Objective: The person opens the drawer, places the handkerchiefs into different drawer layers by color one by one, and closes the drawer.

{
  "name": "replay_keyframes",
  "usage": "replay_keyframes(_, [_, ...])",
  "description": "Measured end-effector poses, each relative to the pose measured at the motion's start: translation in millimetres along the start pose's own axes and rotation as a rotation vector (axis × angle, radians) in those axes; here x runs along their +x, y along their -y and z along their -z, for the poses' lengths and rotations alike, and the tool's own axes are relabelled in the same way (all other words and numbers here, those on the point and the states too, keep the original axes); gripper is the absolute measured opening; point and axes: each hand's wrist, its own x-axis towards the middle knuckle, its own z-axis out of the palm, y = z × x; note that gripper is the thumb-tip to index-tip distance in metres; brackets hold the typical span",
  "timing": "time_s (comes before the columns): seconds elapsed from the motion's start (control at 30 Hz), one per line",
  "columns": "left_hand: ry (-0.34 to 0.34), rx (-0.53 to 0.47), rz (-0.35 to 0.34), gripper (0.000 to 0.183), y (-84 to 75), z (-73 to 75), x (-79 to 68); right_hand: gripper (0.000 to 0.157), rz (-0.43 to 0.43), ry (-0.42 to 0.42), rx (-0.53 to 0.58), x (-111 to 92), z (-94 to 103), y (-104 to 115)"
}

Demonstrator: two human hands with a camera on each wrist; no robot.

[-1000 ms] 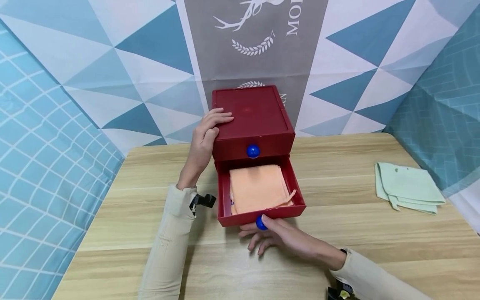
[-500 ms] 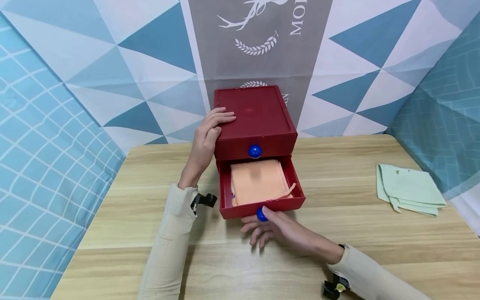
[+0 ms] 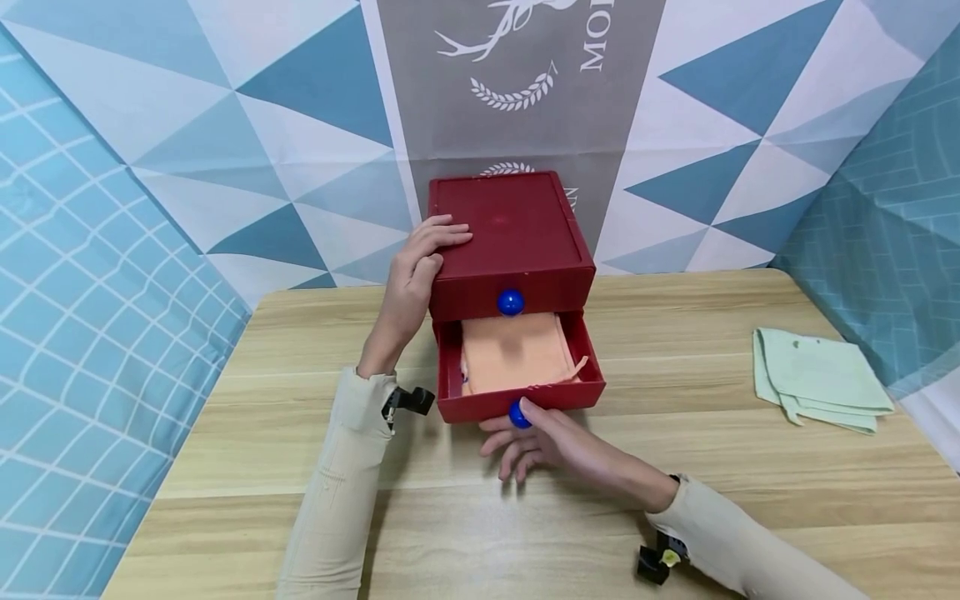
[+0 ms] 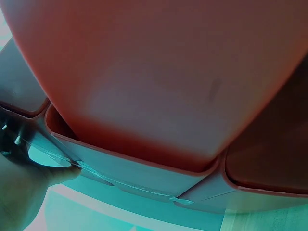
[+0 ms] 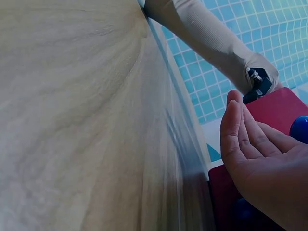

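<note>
A dark red two-drawer box [image 3: 498, 221] stands near the back of the table in the head view. My left hand [image 3: 408, 279] rests on its top left edge, fingers laid over the lid and thumb by the side. The lower drawer [image 3: 450, 375] is partly pulled out and holds a folded peach cloth [image 3: 517, 354], whose back end is hidden under the upper drawer. At the drawer's front, my right hand [image 3: 570, 446] pinches the blue knob [image 3: 518, 417] between thumb and index finger, the other fingers hanging loosely below. The upper drawer, with its own blue knob [image 3: 511, 302], is closed.
A folded pale green cloth [image 3: 821, 377] lies at the right of the wooden table [image 3: 300, 467]. Behind the box rises a wall covering with blue and white triangles [image 3: 315, 75]. A blue tiled-pattern sheet [image 3: 97, 333] borders the left side.
The lower drawer has slid further into the box, with my right hand moving inward on its knob. Less of the peach cloth shows. My left hand keeps its place on the box.
</note>
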Motion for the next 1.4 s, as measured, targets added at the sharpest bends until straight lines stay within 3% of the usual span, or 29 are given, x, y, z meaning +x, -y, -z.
replay_keyframes(0.4, [0.001, -0.002, -0.003, 0.044, -0.2, 0.5, -0.6, 0.072, 0.030, 0.020, -0.025, 2, 1.8, 5])
replay_keyframes(1.4, [-0.003, -0.007, -0.007, 0.043, -0.4, 1.0, -0.1, 0.078, 0.024, -0.085, -0.056, 36, 30.1, 15])
